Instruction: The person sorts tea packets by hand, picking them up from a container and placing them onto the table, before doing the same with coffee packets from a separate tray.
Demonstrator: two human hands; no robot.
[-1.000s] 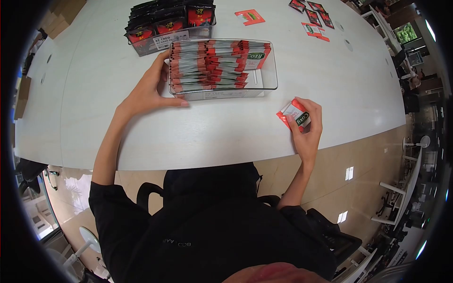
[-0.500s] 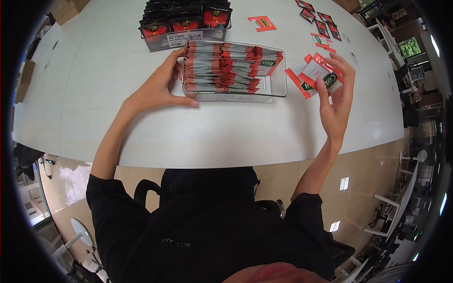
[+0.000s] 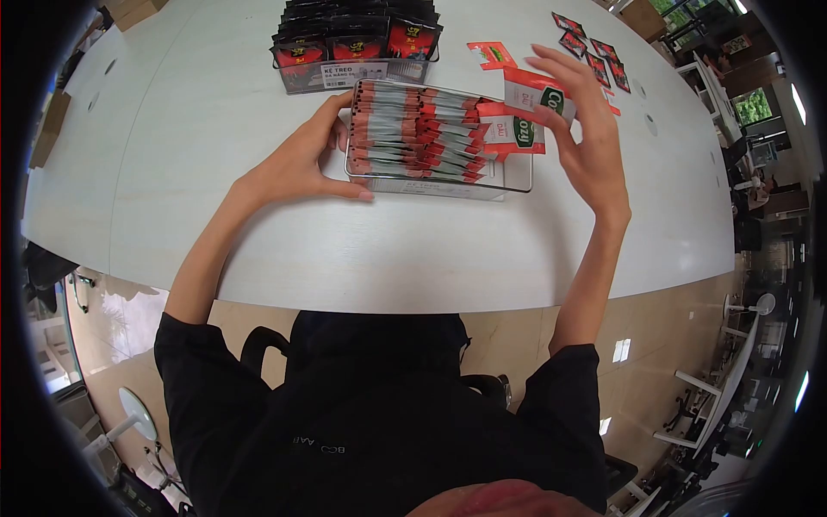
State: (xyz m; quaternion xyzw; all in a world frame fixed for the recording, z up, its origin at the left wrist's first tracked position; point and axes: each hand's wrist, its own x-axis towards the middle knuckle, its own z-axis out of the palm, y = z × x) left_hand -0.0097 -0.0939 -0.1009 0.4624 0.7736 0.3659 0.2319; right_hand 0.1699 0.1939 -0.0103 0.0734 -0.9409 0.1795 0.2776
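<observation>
My left hand (image 3: 297,164) grips the left end of a clear plastic box (image 3: 448,188), thumb along its front and fingers behind. Rows of red and silver sachets (image 3: 388,133) stand packed inside the box. Over its right end, my right hand (image 3: 593,142) pinches a red and white Cozy tea sachet (image 3: 524,89) between thumb and fingers. A second Cozy sachet (image 3: 508,131) lies just below it, overlapping the packed rows and the right rim.
Behind the box stands another clear box (image 3: 301,79) full of black and red packets (image 3: 357,47). One orange-red sachet (image 3: 491,55) lies on the white table (image 3: 388,258). Several small dark red packets (image 3: 596,67) are scattered at the back right.
My right hand has moved left with the Cozy sachets, from beside the box to over its right end. My left hand keeps its grip on the box.
</observation>
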